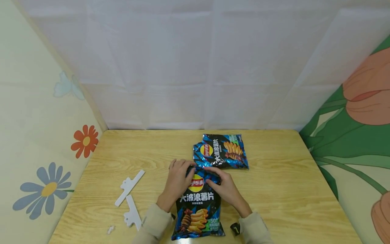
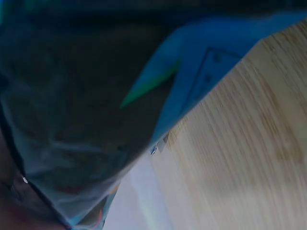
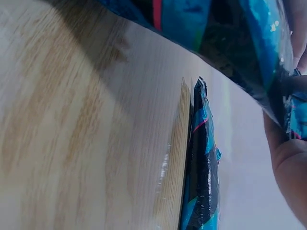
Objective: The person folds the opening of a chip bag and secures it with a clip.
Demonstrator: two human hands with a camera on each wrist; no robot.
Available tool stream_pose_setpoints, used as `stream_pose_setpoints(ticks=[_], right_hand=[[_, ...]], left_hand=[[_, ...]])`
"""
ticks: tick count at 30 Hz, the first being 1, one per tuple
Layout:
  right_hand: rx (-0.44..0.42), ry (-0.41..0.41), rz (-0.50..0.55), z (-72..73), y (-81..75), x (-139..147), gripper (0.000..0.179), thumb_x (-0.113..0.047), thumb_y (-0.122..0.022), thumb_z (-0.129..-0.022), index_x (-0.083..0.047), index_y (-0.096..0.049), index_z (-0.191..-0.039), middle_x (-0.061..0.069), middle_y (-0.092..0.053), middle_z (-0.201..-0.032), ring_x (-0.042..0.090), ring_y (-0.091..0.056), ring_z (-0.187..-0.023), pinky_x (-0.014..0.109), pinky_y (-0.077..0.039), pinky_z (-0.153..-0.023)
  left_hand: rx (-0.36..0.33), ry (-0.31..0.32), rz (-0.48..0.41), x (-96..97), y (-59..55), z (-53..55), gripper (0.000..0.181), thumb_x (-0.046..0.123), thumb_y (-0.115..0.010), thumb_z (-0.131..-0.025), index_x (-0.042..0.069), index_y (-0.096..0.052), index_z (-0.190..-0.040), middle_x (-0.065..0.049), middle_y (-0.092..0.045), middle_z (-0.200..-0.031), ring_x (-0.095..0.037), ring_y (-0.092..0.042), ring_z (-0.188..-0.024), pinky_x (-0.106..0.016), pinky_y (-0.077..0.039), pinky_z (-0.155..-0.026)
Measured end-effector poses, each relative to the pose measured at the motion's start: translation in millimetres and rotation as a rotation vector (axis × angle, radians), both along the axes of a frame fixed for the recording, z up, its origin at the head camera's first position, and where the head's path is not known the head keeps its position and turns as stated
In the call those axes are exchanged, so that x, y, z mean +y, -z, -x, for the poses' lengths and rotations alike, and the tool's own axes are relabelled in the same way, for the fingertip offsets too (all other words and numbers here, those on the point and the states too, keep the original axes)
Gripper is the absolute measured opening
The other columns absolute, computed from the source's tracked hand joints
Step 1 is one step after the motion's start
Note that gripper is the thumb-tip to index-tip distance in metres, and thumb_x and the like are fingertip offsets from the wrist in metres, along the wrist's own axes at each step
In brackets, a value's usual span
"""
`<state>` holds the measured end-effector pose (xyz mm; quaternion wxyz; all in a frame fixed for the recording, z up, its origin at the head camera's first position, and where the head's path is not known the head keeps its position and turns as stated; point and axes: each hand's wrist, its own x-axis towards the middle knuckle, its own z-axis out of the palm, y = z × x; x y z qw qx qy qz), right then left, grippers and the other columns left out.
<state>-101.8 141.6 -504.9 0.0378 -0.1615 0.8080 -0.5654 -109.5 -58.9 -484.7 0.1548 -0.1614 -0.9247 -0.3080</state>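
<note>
A blue and black potato chip bag [image 1: 199, 205] stands near the front of the table, its printed front toward me. My left hand [image 1: 176, 183] grips its upper left corner, thumb over the front. At the upper right corner my right hand [image 1: 226, 189] pinches the bag, thumb on the front and fingers along the top edge. The same bag [image 2: 81, 100] fills much of the left wrist view, its surface dark and blurred. In the right wrist view, the right hand's fingers [image 3: 290, 163] hold the bag's [image 3: 235, 52] crumpled top. Whether the top is sealed cannot be told.
A second chip bag [image 1: 225, 152] lies behind the held one, turned sideways. Two white clips [image 1: 129, 187] [image 1: 132, 213] lie on the wooden table [image 1: 280, 189] to the left, near a small white piece [image 1: 110, 229]. A white cloth hangs behind the table.
</note>
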Motion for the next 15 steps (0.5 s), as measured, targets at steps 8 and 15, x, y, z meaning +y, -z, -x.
stream_pose_setpoints(ticks=[8,15], right_hand=[[-0.072,0.080,0.014,-3.7,-2.0,7.6,0.032,-0.007,-0.069,-0.092,-0.006,-0.065,-0.124,0.017,-0.069,-0.121,0.007,-0.066,-0.075,0.017,-0.051,-0.068],[-0.117,0.101,0.024,-4.1,3.3,13.1,0.024,-0.009,-0.067,-0.094,-0.010,-0.068,-0.118,0.015,-0.070,-0.116,0.016,-0.073,-0.092,0.024,-0.058,-0.076]], left_hand=[[-0.052,0.014,-0.031,-4.1,1.5,1.0,0.010,0.018,-0.066,-0.096,0.018,-0.072,-0.104,-0.003,-0.070,-0.103,-0.024,-0.064,-0.102,-0.057,-0.036,-0.107],[-0.047,0.054,-0.028,-6.8,0.6,1.1,0.016,0.014,-0.067,-0.095,0.022,-0.074,-0.107,0.000,-0.067,-0.094,-0.019,-0.060,-0.089,-0.055,-0.037,-0.099]])
